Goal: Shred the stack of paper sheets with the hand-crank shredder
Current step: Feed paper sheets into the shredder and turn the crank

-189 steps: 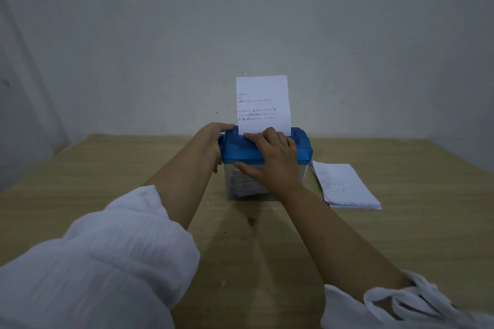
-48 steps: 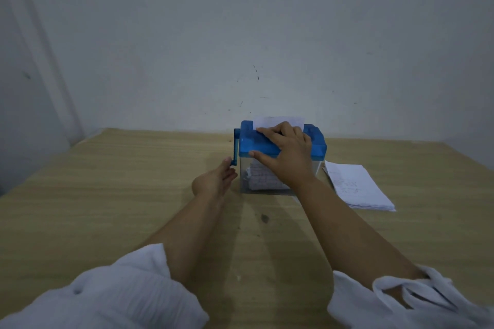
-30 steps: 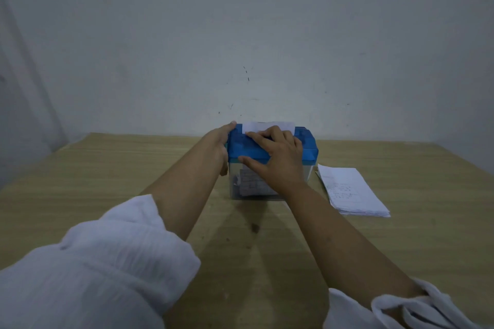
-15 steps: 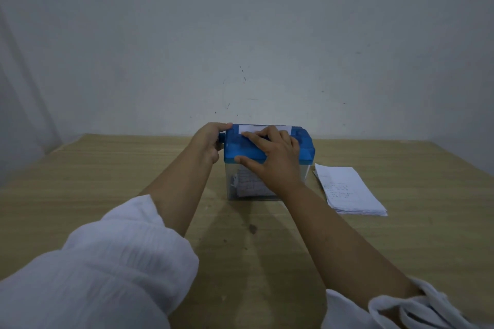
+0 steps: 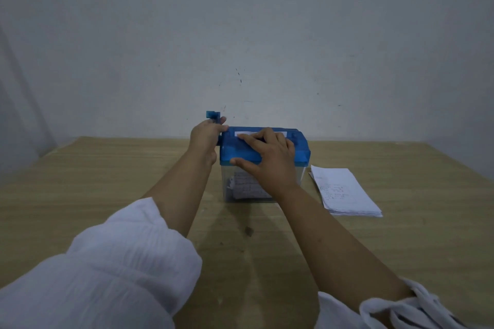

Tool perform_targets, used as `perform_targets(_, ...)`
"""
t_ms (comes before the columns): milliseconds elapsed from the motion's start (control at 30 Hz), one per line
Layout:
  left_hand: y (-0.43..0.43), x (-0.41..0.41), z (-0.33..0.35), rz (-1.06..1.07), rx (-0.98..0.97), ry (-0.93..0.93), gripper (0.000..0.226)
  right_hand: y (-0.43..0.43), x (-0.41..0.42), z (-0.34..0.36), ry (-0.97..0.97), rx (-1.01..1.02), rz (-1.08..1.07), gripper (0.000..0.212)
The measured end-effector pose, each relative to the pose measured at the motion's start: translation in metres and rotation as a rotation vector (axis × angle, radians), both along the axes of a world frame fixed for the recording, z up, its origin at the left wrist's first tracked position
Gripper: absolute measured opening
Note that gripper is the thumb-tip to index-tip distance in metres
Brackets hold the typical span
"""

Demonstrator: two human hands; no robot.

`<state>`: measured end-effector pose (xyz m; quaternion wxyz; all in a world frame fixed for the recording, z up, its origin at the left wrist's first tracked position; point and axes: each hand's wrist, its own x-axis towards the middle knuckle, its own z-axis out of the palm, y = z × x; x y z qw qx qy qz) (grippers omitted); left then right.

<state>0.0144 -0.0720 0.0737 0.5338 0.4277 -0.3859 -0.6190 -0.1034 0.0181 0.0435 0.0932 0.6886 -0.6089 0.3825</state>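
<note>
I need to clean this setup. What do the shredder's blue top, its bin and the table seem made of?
Blue top: likely moulded plastic, uniform colour with a soft sheen along its edges. Bin: clear plastic, probably; printed paper shows through its wall. Table: matte wood or wood-look laminate; pale grain lines run across it, but which is unclear.

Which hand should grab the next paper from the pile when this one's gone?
Probably the right hand: the paper stack lies on its side of the shredder, while the left hand grips the crank on the other side.
</note>
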Motion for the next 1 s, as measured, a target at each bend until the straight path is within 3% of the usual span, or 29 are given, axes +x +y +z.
perform_targets(100, 0.003, -0.003, 0.001, 0.021, -0.046, 0.015, 0.035, 0.001, 0.000, 0.000, -0.002, 0.000, -0.008, 0.054)
perform_targets(267, 0.011, -0.004, 0.000, 0.092, -0.212, 0.045, 0.038, 0.000, -0.001, 0.000, -0.011, 0.003, -0.003, 0.054)
perform_targets(467, 0.028, -0.003, -0.004, 0.134, -0.375, -0.042, 0.023, 0.001, -0.001, 0.001, -0.015, 0.012, 0.001, 0.055)
perform_targets(533, 0.036, -0.001, 0.002, 0.100, -0.338, -0.010, 0.006, 0.001, -0.002, 0.000, -0.013, 0.007, 0.009, 0.056)
perform_targets(600, 0.039, 0.001, 0.008, 0.142, -0.256, 0.050, 0.032, 0.001, -0.003, 0.001, -0.030, 0.015, 0.022, 0.056)
perform_targets(667, 0.042, 0.002, 0.009, 0.201, -0.217, 0.096, 0.042, 0.000, -0.003, 0.002, -0.043, 0.029, 0.026, 0.057)
perform_targets(867, 0.066, 0.006, -0.015, 0.343, -0.196, 0.242, 0.008, -0.001, -0.003, 0.004, -0.029, 0.035, 0.017, 0.057)
perform_targets(1000, 0.076, 0.015, -0.037, 0.422, -0.169, 0.198, 0.018, -0.001, -0.002, 0.005, -0.034, 0.034, 0.016, 0.056)
